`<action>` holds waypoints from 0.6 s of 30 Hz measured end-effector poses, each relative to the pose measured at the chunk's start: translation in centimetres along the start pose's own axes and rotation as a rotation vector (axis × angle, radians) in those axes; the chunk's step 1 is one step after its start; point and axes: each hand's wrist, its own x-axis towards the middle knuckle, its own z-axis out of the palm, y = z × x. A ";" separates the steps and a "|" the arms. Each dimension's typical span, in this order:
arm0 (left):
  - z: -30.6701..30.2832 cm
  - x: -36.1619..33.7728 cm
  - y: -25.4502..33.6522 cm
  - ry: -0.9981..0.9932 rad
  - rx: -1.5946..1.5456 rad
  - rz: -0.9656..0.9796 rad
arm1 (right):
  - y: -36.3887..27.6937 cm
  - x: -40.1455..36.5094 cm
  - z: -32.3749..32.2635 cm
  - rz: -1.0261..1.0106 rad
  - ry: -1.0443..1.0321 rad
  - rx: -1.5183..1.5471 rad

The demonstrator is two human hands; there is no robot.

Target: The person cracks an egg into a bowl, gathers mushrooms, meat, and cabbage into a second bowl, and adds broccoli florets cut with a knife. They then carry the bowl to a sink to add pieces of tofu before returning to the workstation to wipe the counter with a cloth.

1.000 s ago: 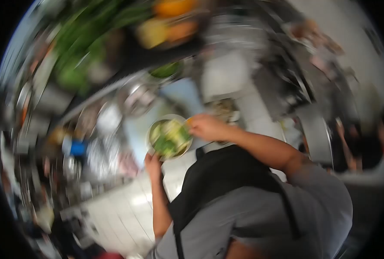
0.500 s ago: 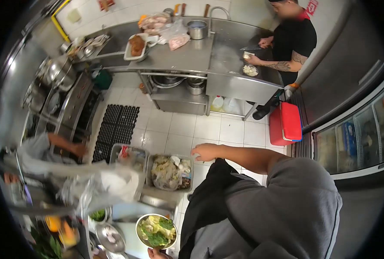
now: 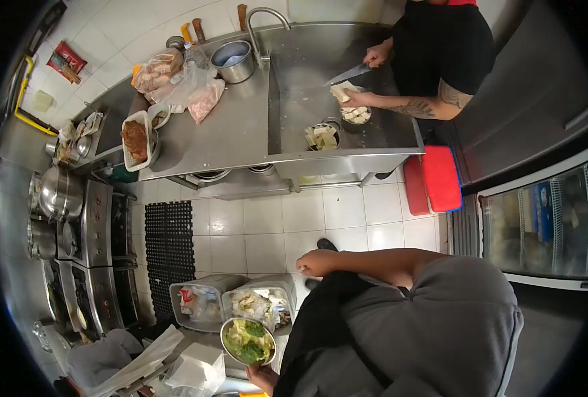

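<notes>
My left hand point(image 3: 262, 378), at the bottom, is closed on the rim of a round metal bowl point(image 3: 224, 343). Green broccoli point(image 3: 253, 351) and pale yellow-green vegetable pieces point(image 3: 239, 329) lie inside. In the picture the bowl overlaps the near edge of a grey bin point(image 3: 226, 306) filled with scraps and plastic. My right hand point(image 3: 315, 263) hangs over the floor in front of my dark apron point(image 3: 320, 324). Its fingers are curled in, and nothing shows in them.
A second bin point(image 3: 201, 324) holds wrappers. At the steel sink point(image 3: 347, 155), a co-worker point(image 3: 439, 59) cuts a white block with a knife point(image 3: 348, 74). A red cooler point(image 3: 433, 178) stands beside. A black mat point(image 3: 169, 245) lies before the stoves; another person's grey sleeve point(image 3: 102, 357) is lower left.
My view has shifted, showing more of the sink and less of the lower-left worktop. The bowl has moved up toward the scrap bin. My right hand's fingers are more curled.
</notes>
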 end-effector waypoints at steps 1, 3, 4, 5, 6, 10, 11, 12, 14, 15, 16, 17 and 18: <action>1.0 0.7 0.4 -0.015 -0.017 0.014 | 0.6 -0.4 -0.9 -0.020 0.046 0.038; 2.8 1.5 1.9 -0.056 -0.027 0.010 | 1.0 -1.1 -2.7 -0.048 0.208 0.087; 3.6 2.0 2.5 -0.080 0.015 0.019 | 0.5 -1.7 -4.8 -0.056 0.323 0.092; 4.1 2.8 2.7 -0.090 0.058 0.043 | 0.1 -2.2 -7.0 -0.065 0.440 0.095; 4.7 3.6 2.9 -0.099 0.100 0.068 | 0.2 -2.4 -9.1 -0.067 0.543 0.089; 13.4 2.5 10.2 0.018 -0.231 -0.139 | 2.3 -2.9 -17.0 -0.051 0.801 0.037; 13.8 3.5 9.8 -0.022 -0.004 0.016 | 3.6 -2.7 -18.7 -0.020 0.850 -0.055; 13.0 4.8 8.6 -0.064 0.230 0.161 | 5.2 -2.3 -20.2 0.086 0.901 -0.016; 16.7 3.8 11.7 -0.012 -0.169 -0.120 | 9.7 -1.2 -24.7 0.214 1.008 -0.214; 18.0 3.4 12.7 -0.026 -0.164 -0.110 | 11.8 -0.8 -27.1 0.286 1.021 -0.207; 18.9 3.3 13.4 -0.040 -0.162 -0.096 | 12.9 -0.3 -30.1 0.491 0.892 -0.115; 19.9 3.4 14.1 -0.057 -0.160 -0.080 | 16.3 0.9 -31.5 0.523 0.897 -0.130; 20.8 3.3 15.0 -0.065 -0.127 -0.071 | 17.7 1.5 -33.5 0.566 0.759 -0.047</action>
